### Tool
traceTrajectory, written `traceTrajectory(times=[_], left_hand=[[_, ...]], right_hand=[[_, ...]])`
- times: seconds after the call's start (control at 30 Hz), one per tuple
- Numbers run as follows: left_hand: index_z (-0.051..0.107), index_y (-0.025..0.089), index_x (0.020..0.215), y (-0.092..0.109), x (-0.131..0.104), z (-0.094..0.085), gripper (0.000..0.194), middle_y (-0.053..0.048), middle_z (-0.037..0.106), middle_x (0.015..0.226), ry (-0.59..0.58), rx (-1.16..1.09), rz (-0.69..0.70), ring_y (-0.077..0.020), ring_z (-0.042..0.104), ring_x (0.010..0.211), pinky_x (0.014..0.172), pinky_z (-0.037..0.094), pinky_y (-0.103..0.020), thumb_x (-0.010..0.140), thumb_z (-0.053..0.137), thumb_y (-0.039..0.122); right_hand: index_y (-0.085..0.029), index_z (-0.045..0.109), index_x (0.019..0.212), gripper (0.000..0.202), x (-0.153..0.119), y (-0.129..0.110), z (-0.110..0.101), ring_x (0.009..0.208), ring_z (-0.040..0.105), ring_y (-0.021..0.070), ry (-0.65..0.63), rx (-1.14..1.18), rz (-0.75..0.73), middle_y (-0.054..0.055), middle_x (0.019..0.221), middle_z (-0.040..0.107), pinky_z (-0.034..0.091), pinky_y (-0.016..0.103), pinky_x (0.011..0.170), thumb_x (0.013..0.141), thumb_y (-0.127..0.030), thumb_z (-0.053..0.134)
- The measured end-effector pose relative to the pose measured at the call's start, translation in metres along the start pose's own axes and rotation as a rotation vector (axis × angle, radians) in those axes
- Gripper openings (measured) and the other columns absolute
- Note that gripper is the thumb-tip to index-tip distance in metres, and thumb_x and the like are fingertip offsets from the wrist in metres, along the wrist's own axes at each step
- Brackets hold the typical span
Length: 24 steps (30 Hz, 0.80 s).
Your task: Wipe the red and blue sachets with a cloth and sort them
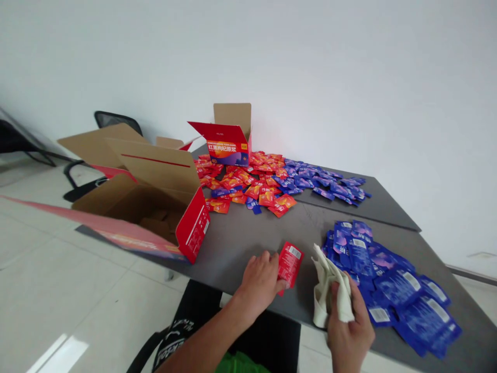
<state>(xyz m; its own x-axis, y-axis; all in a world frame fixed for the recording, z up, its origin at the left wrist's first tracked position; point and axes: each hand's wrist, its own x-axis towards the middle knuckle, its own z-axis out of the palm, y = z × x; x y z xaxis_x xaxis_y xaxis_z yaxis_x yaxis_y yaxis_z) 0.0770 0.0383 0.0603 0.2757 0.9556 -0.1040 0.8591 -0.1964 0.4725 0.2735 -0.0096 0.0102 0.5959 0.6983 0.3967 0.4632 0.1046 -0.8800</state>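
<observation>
Right hand (351, 329) closed on folded off-white cloth (330, 287), thumb one side, fingers the other; cloth apart from red sachet. Left hand (260, 282) half curled, thumb and fingers at left edge of red sachet (292, 259), near front edge of table (240, 248), barcode side up. Can't tell if sachet is gripped or only pressed down. Near blue sachets (392, 285) heaped loosely right of cloth, many barcode side up. Large open box (198, 228) on left, flaps up, no sachets visible in the part that shows. Farther back: red-orange sachets (267, 181) in a spread pile, a few blue ones mixed in; far blue sachets (322, 182) to their right. Smaller open box (229, 150) behind, contents hidden. Progress, my read: handling of the single red sachet underway, not finished; loose piles left to deal with, none visibly boxed.
</observation>
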Motion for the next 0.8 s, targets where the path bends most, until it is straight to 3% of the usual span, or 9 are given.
traceTrajectory(times=[0.13, 0.2, 0.33, 0.47, 0.6, 0.7, 0.8], left_hand=[[0.068, 0.017, 0.112, -0.004, 0.013, -0.007, 0.036, -0.014, 0.074, 0.11, -0.043, -0.089, -0.006, -0.0321, 0.07, 0.105, 0.086, 0.049, -0.038, 0.086, 0.076, 0.041], [0.07, 0.019, 0.096, -0.008, 0.016, -0.008, 0.024, -0.011, 0.076, 0.098, -0.045, -0.144, -0.008, -0.0291, 0.072, 0.095, 0.078, 0.048, -0.034, 0.09, 0.07, 0.041], [0.064, 0.021, 0.074, -0.019, 0.015, -0.012, 0.032, -0.007, 0.072, 0.078, -0.013, -0.262, -0.011, -0.0225, 0.071, 0.08, 0.07, 0.045, -0.03, 0.098, 0.052, 0.037], [0.055, 0.022, 0.072, -0.039, 0.008, -0.019, 0.039, 0.001, 0.064, 0.063, 0.034, -0.405, -0.067, -0.0162, 0.067, 0.059, 0.059, 0.044, -0.025, 0.101, 0.04, 0.044], [0.047, 0.023, 0.074, -0.069, 0.003, -0.029, 0.041, 0.002, 0.062, 0.065, 0.163, -0.476, -0.204, -0.0133, 0.062, 0.051, 0.055, 0.044, -0.024, 0.102, 0.032, 0.049], [0.047, 0.023, 0.075, -0.09, 0.001, -0.035, 0.041, 0.003, 0.059, 0.061, 0.241, -0.471, -0.321, -0.0131, 0.057, 0.045, 0.052, 0.042, -0.025, 0.102, 0.031, 0.05], [0.051, 0.023, 0.076, -0.103, 0.002, -0.039, 0.041, 0.004, 0.057, 0.055, 0.248, -0.455, -0.402, -0.0135, 0.054, 0.04, 0.049, 0.04, -0.025, 0.102, 0.033, 0.05]], right_hand=[[-0.016, 0.066, 0.142, 0.068, 0.001, 0.003, -0.003, 0.129, 0.062, 0.0422, 0.007, -0.007, 0.029, 0.017, 0.138, 0.07, 0.043, 0.062, 0.115, 0.091, -0.061, 0.069], [-0.017, 0.066, 0.142, 0.069, 0.002, 0.004, -0.004, 0.13, 0.062, 0.042, 0.012, -0.006, 0.028, 0.016, 0.138, 0.07, 0.043, 0.06, 0.115, 0.09, -0.061, 0.069], [-0.016, 0.068, 0.139, 0.071, 0.004, 0.002, -0.004, 0.129, 0.064, 0.0416, 0.023, -0.026, 0.047, 0.015, 0.136, 0.071, 0.046, 0.058, 0.115, 0.089, -0.065, 0.069], [-0.016, 0.069, 0.138, 0.07, 0.005, 0.0, -0.004, 0.128, 0.064, 0.0416, 0.021, -0.012, 0.043, 0.015, 0.135, 0.072, 0.046, 0.058, 0.114, 0.088, -0.065, 0.07], [-0.017, 0.068, 0.139, 0.069, 0.004, 0.005, -0.006, 0.131, 0.06, 0.0439, -0.012, 0.005, 0.067, 0.015, 0.137, 0.071, 0.041, 0.063, 0.116, 0.088, -0.063, 0.071], [-0.017, 0.069, 0.139, 0.068, 0.005, 0.01, -0.006, 0.133, 0.059, 0.0446, -0.048, 0.025, 0.067, 0.014, 0.138, 0.07, 0.039, 0.064, 0.117, 0.087, -0.062, 0.071], [-0.018, 0.069, 0.138, 0.067, 0.006, 0.01, -0.006, 0.134, 0.058, 0.0444, -0.073, 0.04, 0.057, 0.014, 0.139, 0.07, 0.038, 0.064, 0.118, 0.087, -0.061, 0.072]])
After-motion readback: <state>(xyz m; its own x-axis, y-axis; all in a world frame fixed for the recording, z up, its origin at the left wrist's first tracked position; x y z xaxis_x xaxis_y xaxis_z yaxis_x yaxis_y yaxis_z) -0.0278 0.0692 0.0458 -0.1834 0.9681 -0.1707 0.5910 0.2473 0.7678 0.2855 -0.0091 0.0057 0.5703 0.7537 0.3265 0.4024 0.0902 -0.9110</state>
